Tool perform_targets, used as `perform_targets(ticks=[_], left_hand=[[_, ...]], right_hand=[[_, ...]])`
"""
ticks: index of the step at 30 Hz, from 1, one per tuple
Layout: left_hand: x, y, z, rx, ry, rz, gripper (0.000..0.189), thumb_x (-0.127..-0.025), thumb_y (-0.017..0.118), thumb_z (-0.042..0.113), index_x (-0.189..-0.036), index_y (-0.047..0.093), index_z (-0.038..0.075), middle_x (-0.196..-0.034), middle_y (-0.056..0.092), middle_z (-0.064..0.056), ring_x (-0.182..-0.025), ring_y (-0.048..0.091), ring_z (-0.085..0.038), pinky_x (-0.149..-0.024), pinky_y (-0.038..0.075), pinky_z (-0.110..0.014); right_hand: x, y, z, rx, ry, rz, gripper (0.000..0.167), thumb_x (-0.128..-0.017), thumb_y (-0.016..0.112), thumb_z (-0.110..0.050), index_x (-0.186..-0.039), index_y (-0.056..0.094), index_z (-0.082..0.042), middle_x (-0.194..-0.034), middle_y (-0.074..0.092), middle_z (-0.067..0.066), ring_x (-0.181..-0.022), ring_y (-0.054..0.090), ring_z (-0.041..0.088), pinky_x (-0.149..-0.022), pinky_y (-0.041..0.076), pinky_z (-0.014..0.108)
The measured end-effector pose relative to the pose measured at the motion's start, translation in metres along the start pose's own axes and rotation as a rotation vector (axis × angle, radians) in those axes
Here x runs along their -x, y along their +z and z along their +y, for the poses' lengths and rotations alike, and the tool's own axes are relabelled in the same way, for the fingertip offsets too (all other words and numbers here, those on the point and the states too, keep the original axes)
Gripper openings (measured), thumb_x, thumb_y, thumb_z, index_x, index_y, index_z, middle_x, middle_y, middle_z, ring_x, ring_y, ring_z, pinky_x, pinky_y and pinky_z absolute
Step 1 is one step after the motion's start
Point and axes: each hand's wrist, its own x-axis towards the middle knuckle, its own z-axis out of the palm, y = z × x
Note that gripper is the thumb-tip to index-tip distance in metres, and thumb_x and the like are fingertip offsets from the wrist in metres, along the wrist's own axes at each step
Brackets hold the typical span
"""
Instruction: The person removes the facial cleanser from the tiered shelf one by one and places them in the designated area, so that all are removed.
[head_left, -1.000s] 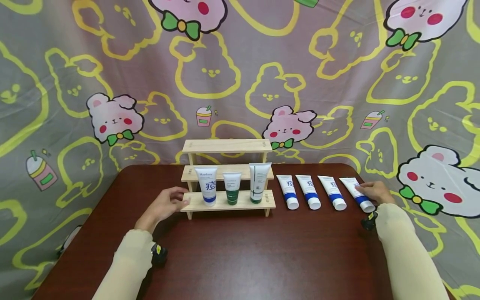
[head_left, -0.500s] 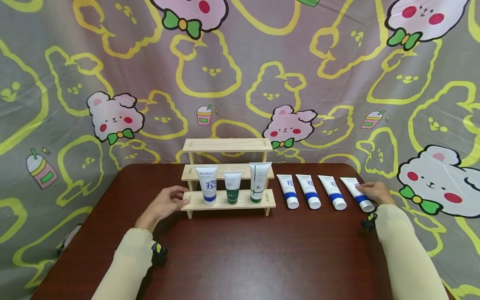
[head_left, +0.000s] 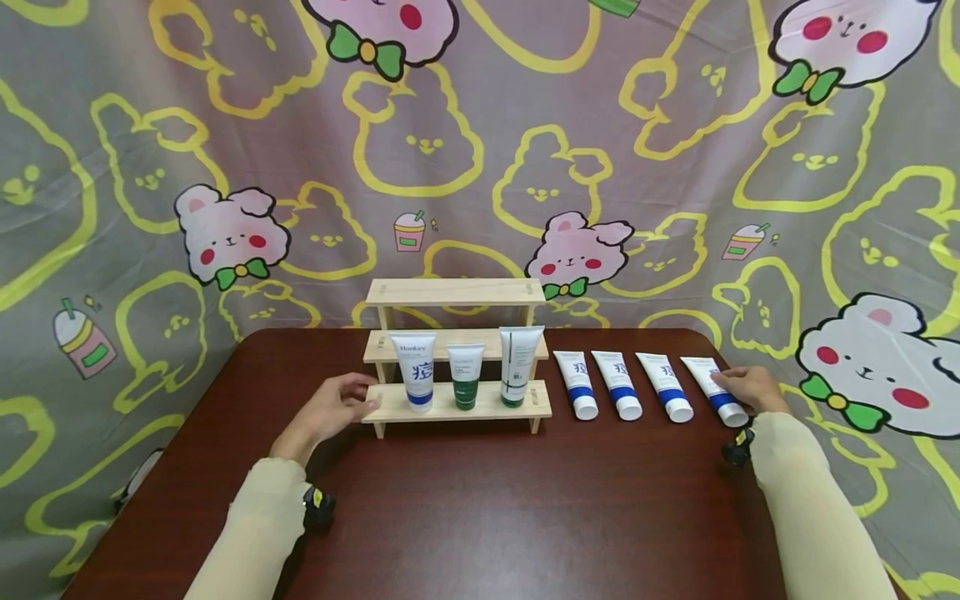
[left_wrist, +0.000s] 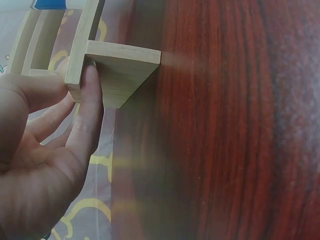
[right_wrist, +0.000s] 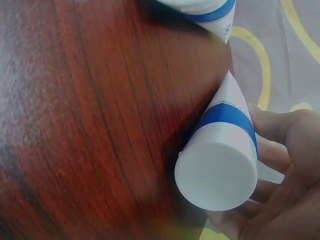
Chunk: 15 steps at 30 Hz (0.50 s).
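Observation:
My left hand point(head_left: 330, 408) pinches the left end of the lowest step of a three-tier wooden display rack point(head_left: 457, 292). In the left wrist view the thumb lies over the board's end point(left_wrist: 75, 65) and a finger goes beneath it. At the right, my right hand point(head_left: 753, 390) grips a white squeeze tube point(head_left: 703, 375) with a blue band, lying on the table. Its round white cap point(right_wrist: 216, 172) faces the right wrist camera, with the thumb along one side and fingers low on that side. The fingertips under the tube are hidden.
On the lowest step stand a white-and-blue tube point(head_left: 415, 371), a white-and-green tube point(head_left: 465, 375) and a taller white tube point(head_left: 517, 362). More blue-banded tubes point(head_left: 617, 383) lie in a row between rack and right hand. A patterned curtain point(head_left: 450, 167) hangs behind the brown table point(head_left: 487, 500).

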Motion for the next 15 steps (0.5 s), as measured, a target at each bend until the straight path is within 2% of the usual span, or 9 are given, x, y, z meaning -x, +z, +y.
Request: perform_targets(ticks=[5, 15], left_hand=[[-0.001, 0.0, 0.0, 0.002, 0.003, 0.0, 0.043, -0.093, 0.072, 0.007, -0.131, 0.057, -0.004, -0.113, 0.06, -0.019, -0.091, 0.064, -0.024, -0.076, 0.055, -0.035], [-0.004, -0.001, -0.002, 0.011, 0.011, -0.008, 0.042, -0.092, 0.072, 0.006, -0.13, 0.057, -0.005, -0.11, 0.061, -0.018, -0.089, 0.064, -0.023, -0.075, 0.055, -0.034]], right_hand=[[0.0, 0.0, -0.002, 0.021, 0.0, 0.022, 0.07, -0.098, 0.061, -0.039, -0.132, 0.046, 0.02, -0.123, 0.048, 0.039, -0.102, 0.054, 0.045, -0.077, 0.052, 0.047], [0.008, -0.007, -0.015, 0.112, -0.03, 0.007, 0.063, -0.097, 0.062, -0.034, -0.123, 0.051, 0.023, -0.108, 0.056, 0.037, -0.09, 0.059, 0.041, -0.067, 0.054, 0.042]])
